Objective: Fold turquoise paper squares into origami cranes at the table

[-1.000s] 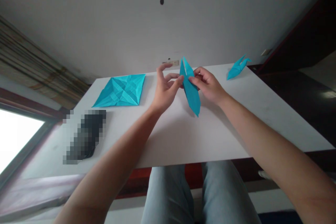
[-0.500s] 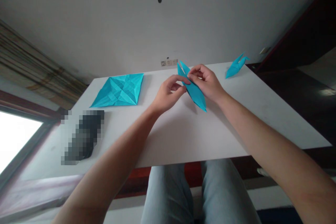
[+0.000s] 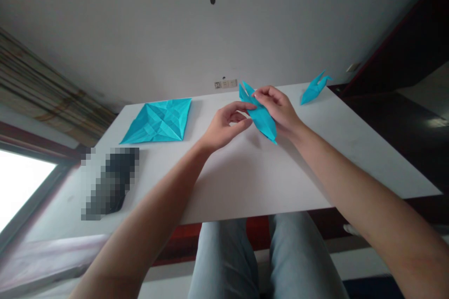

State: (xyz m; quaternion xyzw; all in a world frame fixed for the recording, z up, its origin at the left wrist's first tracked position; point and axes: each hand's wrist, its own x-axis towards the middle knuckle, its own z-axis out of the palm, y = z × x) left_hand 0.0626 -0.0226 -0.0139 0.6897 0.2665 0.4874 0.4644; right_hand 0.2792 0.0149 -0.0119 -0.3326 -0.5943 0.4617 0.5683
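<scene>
A folded blue origami paper (image 3: 264,121) is held above the white table, tilted, with two narrow points at its far end and a wider pointed body toward me. My left hand (image 3: 229,121) grips its left edge between the fingers and thumb. On the other side, my right hand (image 3: 277,108) pinches the paper just below the two narrow points. Parts of the paper are covered by the fingers of both hands.
A creased, opened-out blue sheet (image 3: 159,121) lies at the table's left. One folded blue paper crane (image 3: 315,88) stands at the far right. A dark, pixelated object (image 3: 115,180) rests near the left edge. Behind the table (image 3: 238,191) is a wall with sockets (image 3: 225,84).
The folded paper has turned a little and its near tip has moved up, showing more of its broad side. My right hand's fingers have curled in more; the left has shifted slightly right.
</scene>
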